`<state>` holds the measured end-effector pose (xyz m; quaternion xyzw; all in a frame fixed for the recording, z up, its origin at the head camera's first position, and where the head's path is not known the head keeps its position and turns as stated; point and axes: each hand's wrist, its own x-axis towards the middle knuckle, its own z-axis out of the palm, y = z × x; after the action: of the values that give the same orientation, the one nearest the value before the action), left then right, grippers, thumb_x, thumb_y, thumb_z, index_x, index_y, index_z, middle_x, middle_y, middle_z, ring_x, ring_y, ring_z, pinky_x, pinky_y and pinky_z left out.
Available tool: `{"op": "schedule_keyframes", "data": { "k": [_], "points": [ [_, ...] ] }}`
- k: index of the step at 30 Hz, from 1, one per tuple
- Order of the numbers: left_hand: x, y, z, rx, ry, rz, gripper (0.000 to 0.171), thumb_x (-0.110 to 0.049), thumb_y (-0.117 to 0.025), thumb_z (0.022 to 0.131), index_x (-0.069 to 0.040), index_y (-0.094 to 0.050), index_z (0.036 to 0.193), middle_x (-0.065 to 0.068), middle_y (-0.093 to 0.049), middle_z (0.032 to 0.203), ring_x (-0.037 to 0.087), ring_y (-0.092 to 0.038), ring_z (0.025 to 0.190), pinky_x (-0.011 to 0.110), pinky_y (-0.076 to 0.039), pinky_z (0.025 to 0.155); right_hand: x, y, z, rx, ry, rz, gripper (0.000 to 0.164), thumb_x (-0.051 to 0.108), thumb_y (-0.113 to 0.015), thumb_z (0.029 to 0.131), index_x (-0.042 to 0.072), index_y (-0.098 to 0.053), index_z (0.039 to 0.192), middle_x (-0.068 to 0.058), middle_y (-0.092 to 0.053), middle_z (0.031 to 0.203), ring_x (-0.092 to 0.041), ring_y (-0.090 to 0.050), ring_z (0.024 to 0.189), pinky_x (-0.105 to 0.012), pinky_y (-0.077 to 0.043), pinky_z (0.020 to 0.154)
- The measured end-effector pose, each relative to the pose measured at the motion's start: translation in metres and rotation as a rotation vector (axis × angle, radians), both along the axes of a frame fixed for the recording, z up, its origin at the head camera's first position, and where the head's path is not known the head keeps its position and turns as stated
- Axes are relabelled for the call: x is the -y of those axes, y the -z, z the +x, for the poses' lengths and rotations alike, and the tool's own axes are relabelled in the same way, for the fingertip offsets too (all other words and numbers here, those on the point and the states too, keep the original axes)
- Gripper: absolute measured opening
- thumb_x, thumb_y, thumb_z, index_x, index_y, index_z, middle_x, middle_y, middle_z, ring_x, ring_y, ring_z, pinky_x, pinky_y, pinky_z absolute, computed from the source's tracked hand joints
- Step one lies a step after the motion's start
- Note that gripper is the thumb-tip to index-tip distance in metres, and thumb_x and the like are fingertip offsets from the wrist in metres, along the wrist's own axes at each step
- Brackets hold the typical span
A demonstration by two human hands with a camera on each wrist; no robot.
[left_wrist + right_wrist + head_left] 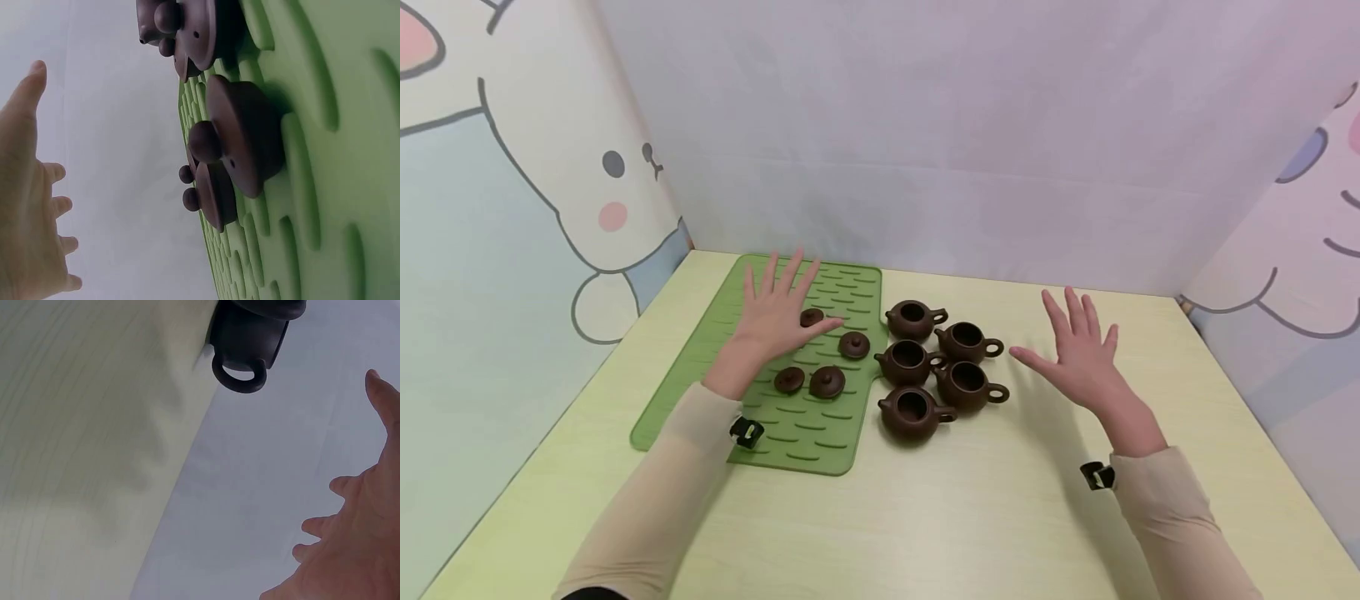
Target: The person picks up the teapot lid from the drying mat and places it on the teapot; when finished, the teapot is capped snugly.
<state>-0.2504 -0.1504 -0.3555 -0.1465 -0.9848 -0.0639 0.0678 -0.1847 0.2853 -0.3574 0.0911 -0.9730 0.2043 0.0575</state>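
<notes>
My left hand point(772, 319) is spread with straight fingers above the green mat point(752, 287), holding nothing. Several dark brown teapot lids lie knob up on the mat around it, among them one lid point(827, 382) near its front and another lid point(854, 345) by the thumb. The hand partly covers the rear lid point(812, 317). In the left wrist view a lid point(240, 134) shows its round knob. My right hand point(1084, 367), fingers also splayed and without a load, hovers right of several lidless brown teapots. Its thumb points toward the handle of the nearest teapot point(970, 342).
The teapots stand close together beside the mat's right edge, handles pointing right; the front teapot point(910, 417) is closest to me. A pale wooden table point(970, 525) carries everything. A plain curtain point(940, 142) hangs behind, with cartoon-printed panels point(490, 250) at the sides.
</notes>
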Motion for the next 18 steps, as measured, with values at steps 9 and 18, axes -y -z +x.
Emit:
{"op": "schedule_keyframes", "data": {
  "k": [9,18],
  "points": [
    [0.003,-0.003,0.011,0.018,0.025,0.039,0.097,-0.074,-0.050,0.089,-0.023,-0.012,0.162,0.007,-0.005,0.170,0.039,0.000,0.156,0.064,-0.002,0.123,0.007,0.000,0.006,-0.016,-0.017,-0.058,0.098,0.053,-0.066,0.091,0.016,-0.010,0.161,-0.023,-0.001,0.166,-0.045,0.005,0.153,-0.083,0.000,0.108],
    [0.008,-0.002,0.022,0.037,0.046,0.069,0.088,-0.067,-0.055,0.091,-0.016,-0.027,0.158,0.012,-0.018,0.167,0.040,-0.012,0.154,0.062,-0.009,0.124,0.011,0.003,0.012,-0.026,-0.048,-0.118,0.086,0.039,-0.071,0.091,0.004,-0.027,0.155,-0.029,-0.014,0.162,-0.052,-0.011,0.149,-0.073,-0.018,0.114]
  ]
}}
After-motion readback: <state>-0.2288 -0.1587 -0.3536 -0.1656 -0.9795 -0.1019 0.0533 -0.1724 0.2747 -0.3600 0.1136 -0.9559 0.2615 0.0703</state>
